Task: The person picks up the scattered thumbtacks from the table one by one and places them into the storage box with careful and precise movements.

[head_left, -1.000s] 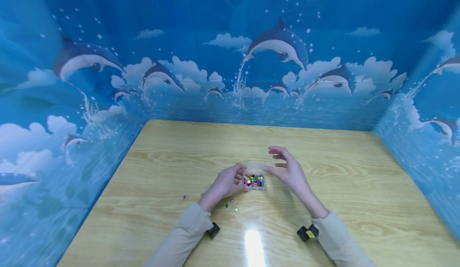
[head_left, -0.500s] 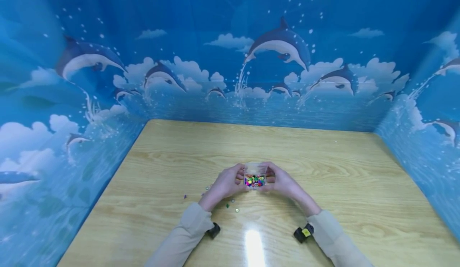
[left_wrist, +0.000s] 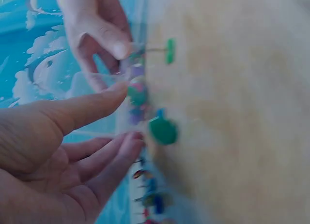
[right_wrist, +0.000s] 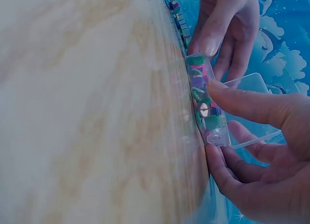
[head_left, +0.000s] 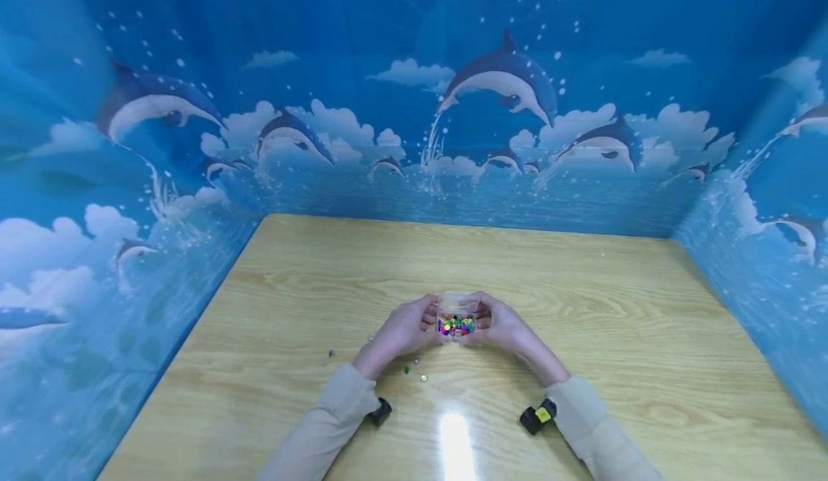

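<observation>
A small clear plastic box full of colourful thumbtacks sits on the table, its see-through lid open at the far side. My left hand grips the box's left side between thumb and fingers. On the opposite side, my right hand holds the box too, the thumb at the near edge and the fingers behind. In the right wrist view the tacks show through the box wall. Round-headed green tacks lie loose on the table in the left wrist view.
Several loose tacks are scattered on the wooden table in front of and left of the box, a purple one farthest left. A blue dolphin-print curtain closes off the back and both sides.
My right hand, raised and spread beside the lid a second ago, has come down and in to grip the box's right side. My left hand keeps its hold; the lid stays open.
</observation>
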{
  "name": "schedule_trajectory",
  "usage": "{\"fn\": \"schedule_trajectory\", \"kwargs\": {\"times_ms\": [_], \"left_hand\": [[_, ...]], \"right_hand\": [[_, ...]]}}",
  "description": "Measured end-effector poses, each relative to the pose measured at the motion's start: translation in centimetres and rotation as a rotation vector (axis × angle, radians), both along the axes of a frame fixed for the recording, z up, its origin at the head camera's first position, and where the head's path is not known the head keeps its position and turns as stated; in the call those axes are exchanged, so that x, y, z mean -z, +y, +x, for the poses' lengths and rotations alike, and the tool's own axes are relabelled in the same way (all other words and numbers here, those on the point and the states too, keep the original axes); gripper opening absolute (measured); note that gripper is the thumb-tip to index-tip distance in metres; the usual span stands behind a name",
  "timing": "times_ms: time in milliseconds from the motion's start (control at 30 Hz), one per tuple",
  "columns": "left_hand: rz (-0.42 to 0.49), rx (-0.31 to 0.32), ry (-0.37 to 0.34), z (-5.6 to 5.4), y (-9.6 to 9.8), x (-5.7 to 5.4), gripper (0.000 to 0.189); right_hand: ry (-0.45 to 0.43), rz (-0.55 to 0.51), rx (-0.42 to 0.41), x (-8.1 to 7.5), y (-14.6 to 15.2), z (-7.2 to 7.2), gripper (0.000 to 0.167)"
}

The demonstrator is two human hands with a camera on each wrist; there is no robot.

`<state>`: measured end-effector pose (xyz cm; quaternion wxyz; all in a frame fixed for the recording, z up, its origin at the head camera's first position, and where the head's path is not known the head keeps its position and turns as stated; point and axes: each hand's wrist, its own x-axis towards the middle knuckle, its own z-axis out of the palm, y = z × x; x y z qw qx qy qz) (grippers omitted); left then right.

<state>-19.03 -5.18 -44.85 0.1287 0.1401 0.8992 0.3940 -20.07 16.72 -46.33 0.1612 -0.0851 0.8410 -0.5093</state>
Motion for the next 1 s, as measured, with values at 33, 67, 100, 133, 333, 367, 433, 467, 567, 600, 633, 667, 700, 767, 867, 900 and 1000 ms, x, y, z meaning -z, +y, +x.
{"fn": "schedule_trajectory", "kwargs": {"times_ms": [33,67,100,133,333,367,433,467,567,600,633,667,700,767,867,900,1000], "left_hand": [[-0.002,0.003,0.014,0.0,-0.3,-0.2,0.072],[-0.001,0.004,0.033,0.0,-0.7,-0.5,0.070],[0.008,-0.003,0.052,-0.1,-1.1,-0.7,0.067],[0.023,-0.015,0.075,-0.1,-1.6,-1.1,0.062],[0.061,-0.141,0.222,-0.1,-5.9,-3.3,0.027],[0.042,-0.155,0.243,0.0,-6.7,-3.6,0.023],[-0.003,-0.177,0.265,0.4,-8.5,-3.9,0.017],[-0.026,-0.183,0.275,0.7,-9.4,-3.9,0.014],[-0.100,-0.188,0.264,1.7,-11.7,-3.8,0.008],[-0.126,-0.179,0.257,2.1,-12.4,-3.7,0.006],[-0.153,-0.166,0.248,2.5,-12.9,-3.6,0.005],[-0.182,-0.153,0.232,2.9,-13.4,-3.4,0.004],[-0.210,-0.141,0.213,3.3,-13.8,-3.3,0.005],[-0.249,-0.117,0.180,4.1,-14.3,-3.0,0.009],[-0.279,-0.118,0.145,4.9,-14.7,-2.5,0.013],[-0.287,-0.119,0.151,5.0,-14.7,-2.3,0.014],[-0.300,-0.134,0.167,5.3,-14.7,-2.0,0.015]], "right_hand": [[0.003,0.000,-0.004,0.1,0.0,0.0,0.070],[0.000,-0.001,0.000,0.1,-0.1,0.0,0.070],[-0.001,0.000,0.001,0.1,-0.1,0.0,0.070],[0.000,0.003,0.001,0.1,-0.2,0.0,0.070],[-0.003,0.001,0.013,0.1,-0.1,0.1,0.071],[-0.004,-0.002,0.015,0.1,-0.1,0.1,0.071],[-0.009,-0.007,0.014,0.1,-0.1,0.1,0.070],[-0.014,-0.008,0.012,0.1,-0.1,0.1,0.070],[-0.026,-0.012,0.013,0.0,0.0,0.1,0.070],[-0.030,-0.014,0.014,0.0,0.0,0.1,0.071],[-0.034,-0.014,0.017,0.0,0.0,0.1,0.071],[-0.036,-0.017,0.019,0.0,0.0,0.1,0.072],[-0.040,-0.020,0.021,-0.1,0.0,0.2,0.072],[-0.043,-0.018,0.029,-0.2,0.0,0.2,0.072],[-0.049,-0.013,0.034,-0.3,-0.1,0.2,0.072],[-0.048,-0.008,0.036,-0.3,-0.1,0.2,0.072],[-0.046,0.003,0.028,-0.3,-0.2,0.1,0.071]]}}
